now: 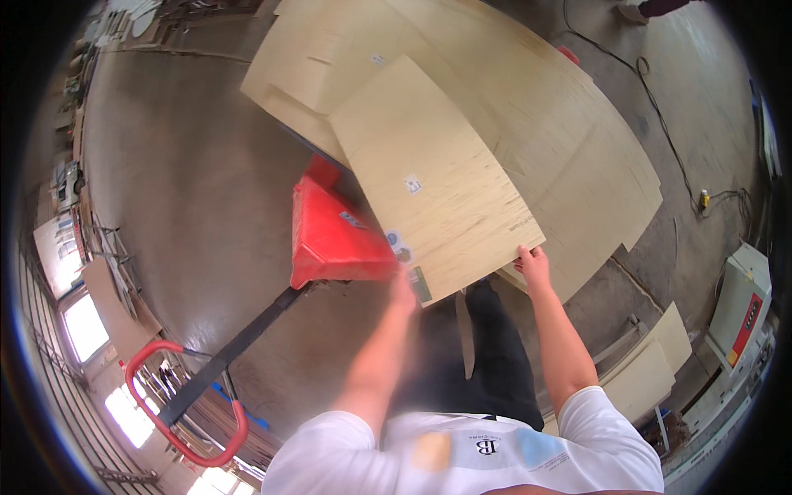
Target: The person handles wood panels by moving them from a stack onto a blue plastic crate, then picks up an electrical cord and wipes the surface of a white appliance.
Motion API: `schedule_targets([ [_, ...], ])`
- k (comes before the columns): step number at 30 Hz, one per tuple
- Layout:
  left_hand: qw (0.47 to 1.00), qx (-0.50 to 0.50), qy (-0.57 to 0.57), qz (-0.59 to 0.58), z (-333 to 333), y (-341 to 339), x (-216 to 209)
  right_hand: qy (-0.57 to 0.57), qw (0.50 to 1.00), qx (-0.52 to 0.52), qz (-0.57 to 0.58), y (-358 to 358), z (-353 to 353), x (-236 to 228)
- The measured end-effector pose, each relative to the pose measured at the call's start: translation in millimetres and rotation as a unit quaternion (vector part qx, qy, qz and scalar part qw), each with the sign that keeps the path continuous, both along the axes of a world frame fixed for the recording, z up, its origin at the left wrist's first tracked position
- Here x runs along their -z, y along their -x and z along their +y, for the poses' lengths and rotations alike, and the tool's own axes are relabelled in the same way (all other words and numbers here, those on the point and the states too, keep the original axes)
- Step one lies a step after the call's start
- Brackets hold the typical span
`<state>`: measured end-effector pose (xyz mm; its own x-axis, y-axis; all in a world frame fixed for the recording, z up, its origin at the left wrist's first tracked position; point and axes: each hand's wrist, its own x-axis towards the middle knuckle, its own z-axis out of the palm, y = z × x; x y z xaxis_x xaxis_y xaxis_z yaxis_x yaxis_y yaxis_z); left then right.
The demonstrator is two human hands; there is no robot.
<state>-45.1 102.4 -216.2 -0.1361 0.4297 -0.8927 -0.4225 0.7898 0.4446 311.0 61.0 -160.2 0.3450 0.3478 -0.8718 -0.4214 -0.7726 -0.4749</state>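
A light wooden panel with several small stickers lies slanting across a stack of larger wooden sheets. Its near end reaches out toward my body, over my dark trousers. At its near right corner my right hand is closed on the edge, fingers on top. My left hand, blurred by motion, grips the near left edge beside the stickers; its separate fingers do not show clearly. Part of the panel's far end rests on the stack.
Left of the panel stands a red pallet jack, its black shaft and red looped handle reaching toward the lower left. A cable runs over the floor at right. More sheets and a grey machine stand lower right. A person's foot shows at the top.
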Motion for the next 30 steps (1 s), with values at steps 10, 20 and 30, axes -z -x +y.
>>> schedule_targets([
  [10,0.975,-0.031,-0.038,0.216,66,52,-31,0.003,0.888,-0.458,-0.036,-44,20,34],
  [20,0.962,-0.099,-0.008,0.256,53,131,-109,-0.002,0.884,-0.378,-0.274,-57,168,174],
  [30,0.940,-0.168,0.012,0.295,29,120,-112,0.074,0.880,-0.335,-0.327,-45,226,259],
])
